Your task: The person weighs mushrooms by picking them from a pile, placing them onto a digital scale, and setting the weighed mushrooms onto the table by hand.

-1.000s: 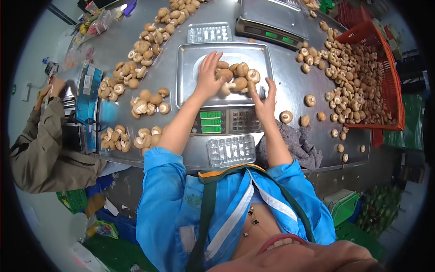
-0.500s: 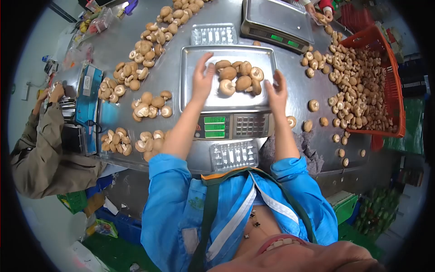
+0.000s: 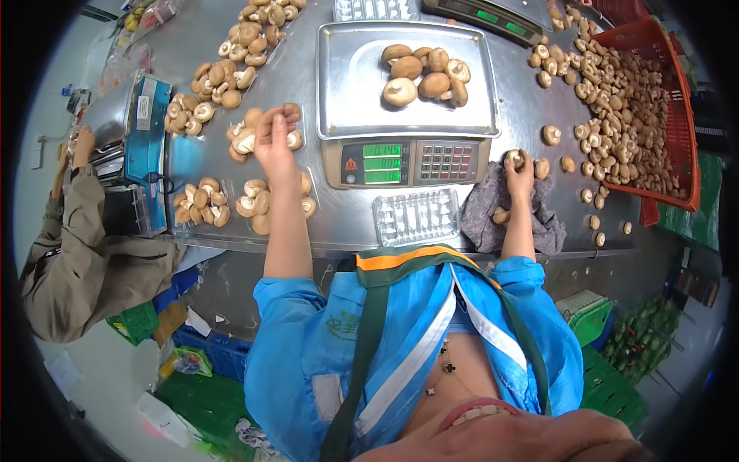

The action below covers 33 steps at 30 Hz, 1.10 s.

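My left hand (image 3: 275,146) is over a clear tray of brown mushrooms left of the scale, fingers stretched out beside a mushroom (image 3: 291,112); no mushroom shows clearly in its grasp. Right of the scale, my right hand (image 3: 520,175) has its fingers closed around a small mushroom (image 3: 513,158) at the edge of a grey cloth (image 3: 485,206). Several mushrooms (image 3: 406,67) lie grouped on the metal pan (image 3: 362,100) of the weighing scale (image 3: 350,167), whose green display is lit. Just below the scale lies a clear plastic tray (image 3: 416,217) with a moulded bottom.
A red crate (image 3: 687,154) tipped at the right spills mushrooms (image 3: 627,115) onto the steel table (image 3: 331,223). Other mushroom groups (image 3: 202,202) line the left side. A second scale (image 3: 500,23) stands at the back. A co-worker's sleeve (image 3: 77,239) is at a blue machine (image 3: 154,146).
Both hands have left the sides of the scale pan. The left has gone to the mushroom tray on the left, the right to a mushroom by the cloth. The view has shifted toward me.
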Motion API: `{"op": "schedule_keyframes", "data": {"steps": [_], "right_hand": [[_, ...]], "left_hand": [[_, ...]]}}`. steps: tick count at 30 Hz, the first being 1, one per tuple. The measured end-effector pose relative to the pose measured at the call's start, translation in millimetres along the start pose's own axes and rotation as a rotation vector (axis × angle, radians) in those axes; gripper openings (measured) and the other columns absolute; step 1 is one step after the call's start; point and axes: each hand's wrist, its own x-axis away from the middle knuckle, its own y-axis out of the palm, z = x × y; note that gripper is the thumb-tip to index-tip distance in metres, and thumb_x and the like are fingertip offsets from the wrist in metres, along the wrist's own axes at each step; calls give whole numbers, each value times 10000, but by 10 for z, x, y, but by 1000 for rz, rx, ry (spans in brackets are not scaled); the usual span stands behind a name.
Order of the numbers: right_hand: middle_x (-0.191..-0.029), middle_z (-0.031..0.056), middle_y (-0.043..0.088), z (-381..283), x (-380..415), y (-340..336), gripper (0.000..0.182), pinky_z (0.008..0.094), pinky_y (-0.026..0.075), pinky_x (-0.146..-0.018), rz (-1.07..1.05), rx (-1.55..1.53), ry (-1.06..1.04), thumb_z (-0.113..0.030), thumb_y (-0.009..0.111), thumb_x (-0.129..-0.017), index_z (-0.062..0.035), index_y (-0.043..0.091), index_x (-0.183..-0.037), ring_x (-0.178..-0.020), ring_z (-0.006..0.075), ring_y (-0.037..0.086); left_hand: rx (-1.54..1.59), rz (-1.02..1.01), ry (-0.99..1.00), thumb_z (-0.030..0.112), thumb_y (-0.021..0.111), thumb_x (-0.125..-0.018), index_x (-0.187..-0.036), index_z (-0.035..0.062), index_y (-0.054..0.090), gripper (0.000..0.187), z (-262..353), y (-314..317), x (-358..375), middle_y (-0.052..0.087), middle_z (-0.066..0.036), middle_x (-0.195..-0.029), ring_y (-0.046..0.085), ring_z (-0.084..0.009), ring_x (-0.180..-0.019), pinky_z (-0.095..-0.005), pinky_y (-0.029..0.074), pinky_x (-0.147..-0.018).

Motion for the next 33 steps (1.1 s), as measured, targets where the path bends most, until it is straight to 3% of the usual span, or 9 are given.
{"op": "schedule_keyframes", "data": {"steps": [6, 8, 10, 16, 18, 22, 24, 28, 33], "right_hand": [[-1095, 176, 569, -178, -38, -23, 466, 363, 422, -891, 49, 112, -72, -208, 689, -736, -21, 541, -1137, -1035, 289, 542], [-1102, 168, 569, -457, -44, -75, 496, 334, 437, -864, 109, -24, 149, -229, 703, -735, 3, 532, -1138, -999, 255, 558], [-1122, 146, 562, -826, -113, -40, 476, 315, 443, -845, 281, -317, -78, -166, 688, -767, 36, 493, -1152, -997, 225, 550], [-1100, 132, 555, -2459, -240, 98, 513, 321, 443, -847, -21, -489, -600, -174, 702, -738, -17, 478, -1172, -1012, 222, 542], [-1119, 133, 549, -2660, -320, 145, 508, 327, 452, -834, 6, -400, -720, -169, 714, -728, -39, 491, -1166, -992, 251, 551], [-1128, 123, 546, -2694, -398, 414, 525, 365, 411, -885, -14, -445, -693, -215, 728, -704, -73, 507, -1159, -1022, 278, 528], [-1149, 110, 538, -2707, -394, 497, 530, 405, 338, -946, -101, 2, -936, -266, 727, -683, -93, 525, -1141, -1082, 283, 484], [-1211, 109, 504, -2741, -344, 363, 523, 429, 287, -979, 3, -18, -866, -294, 724, -670, -86, 547, -1116, -1147, 280, 436], [-1035, 99, 600, -2374, -245, -51, 292, 312, 414, -864, 67, -420, -659, -118, 642, -777, -43, 574, -1051, -985, 225, 557]], "left_hand": [[-372, -322, 55, 80, 616, -808, -970, 57, 609, 164, 16, 514, 178, 608, -33, -942, 558, -142, -889, -270, 451, -756], [-652, -496, 452, 82, 698, -684, -987, 72, 599, 318, -125, 776, 173, 579, -88, -1010, 530, -266, -967, -352, 424, -837], [-859, -558, 584, 147, 736, -642, -1074, 92, 544, 477, -211, 1030, 179, 555, -83, -1060, 509, -262, -1008, -373, 387, -878], [-866, -584, 512, 191, 721, -676, -1092, 87, 535, 467, -587, 1270, 28, 578, -102, -1013, 520, -270, -997, -374, 386, -875], [-462, -568, 151, 245, 679, -739, -1084, 85, 549, 402, -561, 1286, 31, 611, -99, -910, 540, -275, -958, -369, 389, -863], [-1042, -601, 366, 333, 655, -760, -1043, 82, 577, 386, -592, 1291, -128, 604, -104, -804, 550, -256, -861, -381, 390, -756], [-1066, -584, 362, 345, 687, -724, -1051, 87, 568, 433, -603, 1274, -134, 580, -92, -814, 540, -250, -824, -390, 379, -720], [-880, -477, 281, 262, 721, -701, -1075, 79, 560, 446, -583, 1203, -112, 544, -75, -832, 519, -234, -790, -351, 407, -713], [-673, -415, 262, 141, 689, -734, -1046, 50, 569, 347, -285, 864, -87, 554, -74, -872, 513, -185, -741, -294, 442, -645]]}}
